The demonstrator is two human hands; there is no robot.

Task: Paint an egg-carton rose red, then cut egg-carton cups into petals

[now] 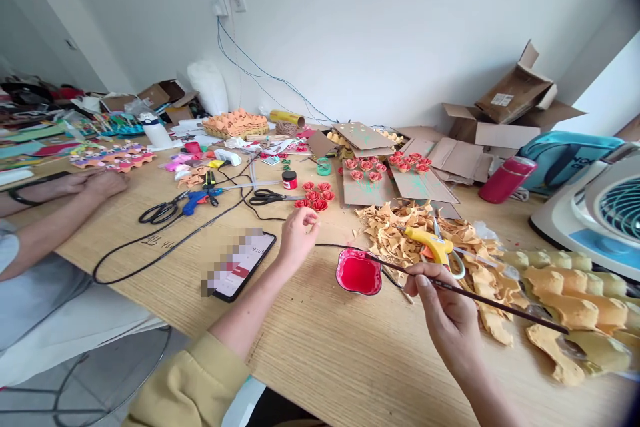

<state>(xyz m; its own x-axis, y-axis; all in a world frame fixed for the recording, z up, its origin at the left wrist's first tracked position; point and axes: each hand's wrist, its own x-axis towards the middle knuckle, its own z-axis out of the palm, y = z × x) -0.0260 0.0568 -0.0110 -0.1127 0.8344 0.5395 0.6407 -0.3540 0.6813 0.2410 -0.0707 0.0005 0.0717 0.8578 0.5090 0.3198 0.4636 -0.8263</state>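
Observation:
My right hand [447, 310] grips the dark handle of a paintbrush [505, 307]. The brush's tip end reaches the rim of a small wavy-edged cup [359, 272] of red paint. My left hand [299, 235] is held above the table, left of the cup, with its fingers curled together; whatever they may hold is too small to make out. Just beyond it stands a cluster of red paper-pulp roses [316, 197]. More red-edged roses [364, 168] sit on cardboard [367, 193] farther back.
A yellow glue gun [429, 245] lies among orange egg-carton scraps [395, 230]. A phone [245, 265], black scissors [273, 197], a blue glue gun [196, 201] and cables occupy the left. A red paint jar [289, 179] stands behind. Another person's hands [103, 183] rest at far left.

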